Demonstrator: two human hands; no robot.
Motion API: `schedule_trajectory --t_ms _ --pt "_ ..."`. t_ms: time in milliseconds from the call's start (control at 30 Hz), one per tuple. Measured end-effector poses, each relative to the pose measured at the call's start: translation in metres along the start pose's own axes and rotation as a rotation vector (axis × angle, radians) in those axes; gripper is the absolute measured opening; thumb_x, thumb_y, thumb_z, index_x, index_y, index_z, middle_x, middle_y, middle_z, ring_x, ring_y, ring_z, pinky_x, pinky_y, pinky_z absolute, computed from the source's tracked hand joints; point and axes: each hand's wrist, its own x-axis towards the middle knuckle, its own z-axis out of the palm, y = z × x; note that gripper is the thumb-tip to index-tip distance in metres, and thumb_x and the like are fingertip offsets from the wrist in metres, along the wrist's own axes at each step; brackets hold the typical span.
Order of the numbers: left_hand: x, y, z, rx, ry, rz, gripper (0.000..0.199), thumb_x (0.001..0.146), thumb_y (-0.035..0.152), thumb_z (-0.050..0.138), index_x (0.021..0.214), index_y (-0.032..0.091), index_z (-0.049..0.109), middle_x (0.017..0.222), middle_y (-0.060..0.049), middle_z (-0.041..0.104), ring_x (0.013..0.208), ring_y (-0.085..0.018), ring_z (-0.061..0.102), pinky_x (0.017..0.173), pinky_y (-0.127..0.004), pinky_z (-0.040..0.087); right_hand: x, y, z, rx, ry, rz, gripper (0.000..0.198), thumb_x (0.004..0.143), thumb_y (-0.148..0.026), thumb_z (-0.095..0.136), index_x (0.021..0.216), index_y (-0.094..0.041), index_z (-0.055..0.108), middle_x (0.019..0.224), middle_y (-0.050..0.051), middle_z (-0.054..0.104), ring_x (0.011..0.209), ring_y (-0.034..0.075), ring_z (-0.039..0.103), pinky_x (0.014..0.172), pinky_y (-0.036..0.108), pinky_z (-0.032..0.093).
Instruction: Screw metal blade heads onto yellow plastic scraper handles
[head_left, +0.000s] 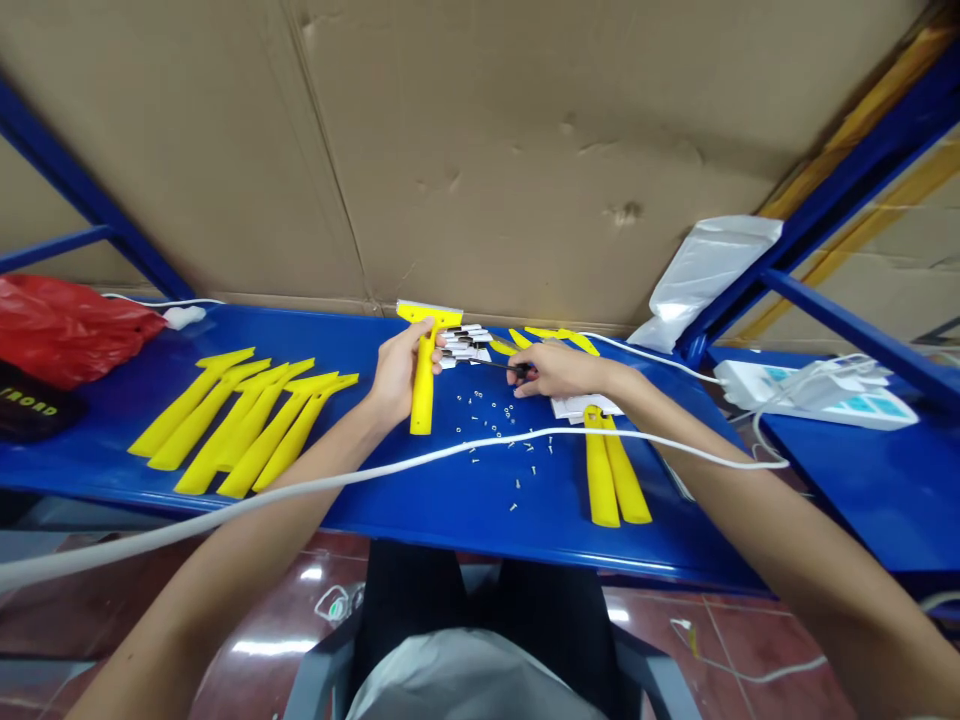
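My left hand (395, 368) is closed around a yellow scraper (422, 400), held upright with its wide head at the top and a pale strip along the head's edge. My right hand (561, 368) grips a screwdriver (520, 371) with a dark handle; its thin shaft points left toward the scraper. Behind and between the hands lies a pile of small white-and-black pieces (466, 343). Loose screws and nuts (495, 418) are scattered on the blue table (420, 500) below them. Two yellow handles (602, 475) rest near my right forearm, and small yellow parts (559, 334) lie behind my right hand.
Several yellow scraper bodies (240, 420) lie in a row on the left. Beyond them are a red plastic bag (71, 325) and a black item (34, 405). A white cable (337, 478) crosses in front of my forearms. On the right stands a white power strip (817, 395) beside blue shelf posts.
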Motion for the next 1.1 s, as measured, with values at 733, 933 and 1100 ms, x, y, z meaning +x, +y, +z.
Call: schedule_trajectory --t_ms 733,933,1100 --pt "-0.029 0.003 0.019 0.329 -0.176 0.081 0.040 0.091 0.049 0.086 0.076 0.014 0.074 0.070 -0.005 0.070 0.052 -0.010 0.058 0.047 -0.023 0.048 0.008 -0.008 -0.002 -0.111 0.024 0.053 0.021 0.104 -0.028 0.063 0.088 -0.018 0.073 0.083 0.010 0.074 0.068 0.021 0.061 0.065 0.034 0.038" --pt "-0.028 -0.003 0.018 0.332 -0.172 0.054 0.039 0.091 0.049 0.086 0.078 0.014 0.076 0.072 -0.006 0.071 0.053 -0.011 0.059 0.048 -0.023 0.049 -0.009 -0.007 -0.030 0.026 0.374 0.047 0.021 0.106 -0.035 0.062 0.106 -0.018 0.074 0.089 0.007 0.076 0.067 0.018 0.064 0.069 0.032 0.044" --pt "-0.030 -0.004 0.021 0.349 -0.159 0.002 0.038 0.091 0.047 0.086 0.076 0.013 0.076 0.068 -0.005 0.070 0.051 -0.011 0.059 0.047 -0.022 0.049 -0.026 -0.023 -0.044 0.356 0.623 -0.036 0.019 0.098 -0.039 0.077 0.097 -0.020 0.076 0.069 -0.002 0.063 0.051 0.012 0.056 0.056 0.029 0.041"
